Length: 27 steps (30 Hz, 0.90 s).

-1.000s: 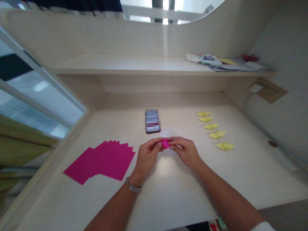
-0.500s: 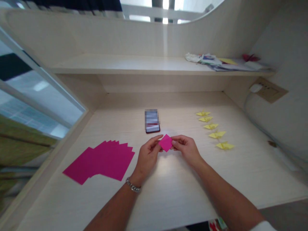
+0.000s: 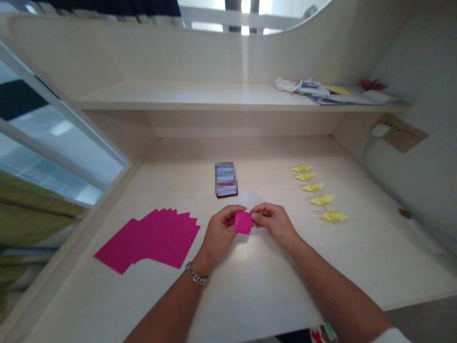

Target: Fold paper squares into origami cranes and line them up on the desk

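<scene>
Nearest, a white sleeve is seen on the right forearm, and a chain bracelet is worn on the left wrist. To the left, deep-pink paper sheets are fanned out flat on the pale desk. Just beyond the desk's middle, a small folded pink square is held between the hands: its left edge is gripped by the closed fingers of the left hand, its upper right corner is pinched by those of the right hand. Farther right, five yellow folded-paper figures are lined up in a slanting row. Beyond the hands, a phone is laid flat; at the back, papers are heaped on a shelf.
</scene>
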Available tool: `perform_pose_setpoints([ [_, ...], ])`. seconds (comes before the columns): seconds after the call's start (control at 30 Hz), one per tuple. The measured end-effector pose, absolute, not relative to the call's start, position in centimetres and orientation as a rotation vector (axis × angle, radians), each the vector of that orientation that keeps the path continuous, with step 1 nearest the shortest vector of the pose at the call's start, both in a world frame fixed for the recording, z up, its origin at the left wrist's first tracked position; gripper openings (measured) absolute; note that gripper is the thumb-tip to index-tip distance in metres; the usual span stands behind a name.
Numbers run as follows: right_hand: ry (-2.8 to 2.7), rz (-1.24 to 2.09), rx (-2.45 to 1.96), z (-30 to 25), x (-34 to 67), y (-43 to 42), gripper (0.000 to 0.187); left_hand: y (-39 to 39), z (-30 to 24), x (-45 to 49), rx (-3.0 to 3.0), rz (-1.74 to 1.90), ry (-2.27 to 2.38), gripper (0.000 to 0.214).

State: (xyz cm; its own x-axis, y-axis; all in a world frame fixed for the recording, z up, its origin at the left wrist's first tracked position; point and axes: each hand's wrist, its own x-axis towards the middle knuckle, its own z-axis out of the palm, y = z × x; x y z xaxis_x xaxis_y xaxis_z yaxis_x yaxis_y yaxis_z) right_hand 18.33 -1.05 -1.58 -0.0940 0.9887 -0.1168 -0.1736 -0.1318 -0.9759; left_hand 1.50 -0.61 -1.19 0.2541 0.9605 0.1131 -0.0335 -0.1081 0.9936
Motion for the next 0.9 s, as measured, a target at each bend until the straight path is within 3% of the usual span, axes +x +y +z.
perform_pose_setpoints([
  [0.9,-0.893,1.599,-1.127,-2.1,17.5,-1.2,0.029,-1.4,-1.5,2.7,1.426,1.238,1.167,0.014],
])
